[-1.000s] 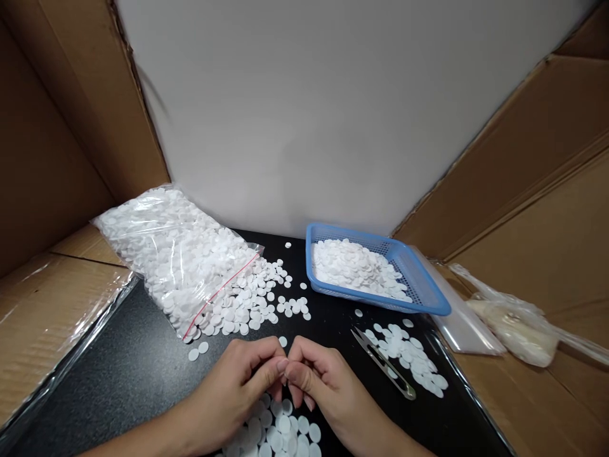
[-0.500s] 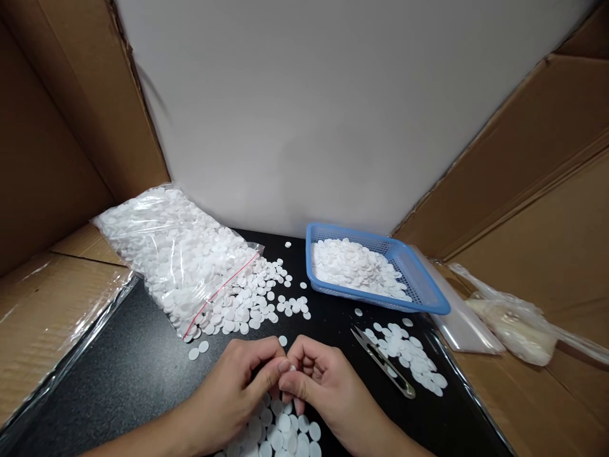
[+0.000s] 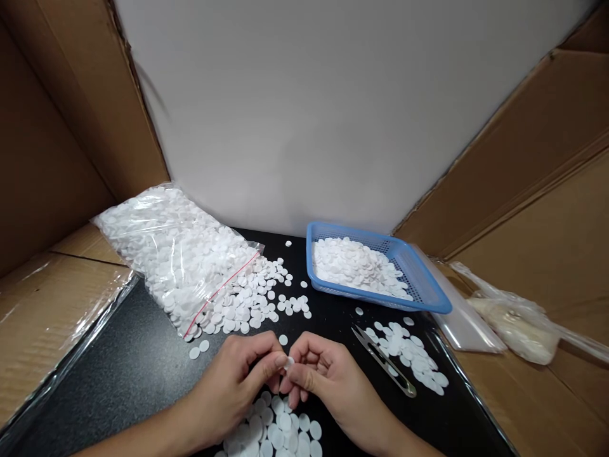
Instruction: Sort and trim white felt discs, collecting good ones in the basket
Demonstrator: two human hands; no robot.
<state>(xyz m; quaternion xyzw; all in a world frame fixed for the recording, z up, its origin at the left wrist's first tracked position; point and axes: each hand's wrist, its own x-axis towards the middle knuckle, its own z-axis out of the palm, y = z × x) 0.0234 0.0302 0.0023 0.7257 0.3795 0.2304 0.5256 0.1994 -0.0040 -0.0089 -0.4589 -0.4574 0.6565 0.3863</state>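
Note:
Between the fingertips of both hands is one small white disc (image 3: pixel 288 362), pinched just above the table. My left hand (image 3: pixel 247 381) grips its left side between thumb and forefinger. On the other side, my right hand (image 3: pixel 321 376) closes thumb and fingers on the same disc. Below the hands lies a loose pile of white discs (image 3: pixel 280 435), partly hidden by my left hand and cut off by the frame's bottom edge. A single disc (image 3: pixel 283 340) rests on the table just beyond my fingertips.
A clear zip bag (image 3: pixel 176 254) of discs spills at the left. A blue basket (image 3: pixel 380 297) holds more discs at the back right. Thread snips (image 3: pixel 384 362) lie beside another disc pile (image 3: pixel 419 362). Plastic bags (image 3: pixel 518 327) rest on cardboard at the right.
The disc between my fingertips shows more now, and my hands have shifted slightly, with the fingertips a little higher. Everything else stays in place.

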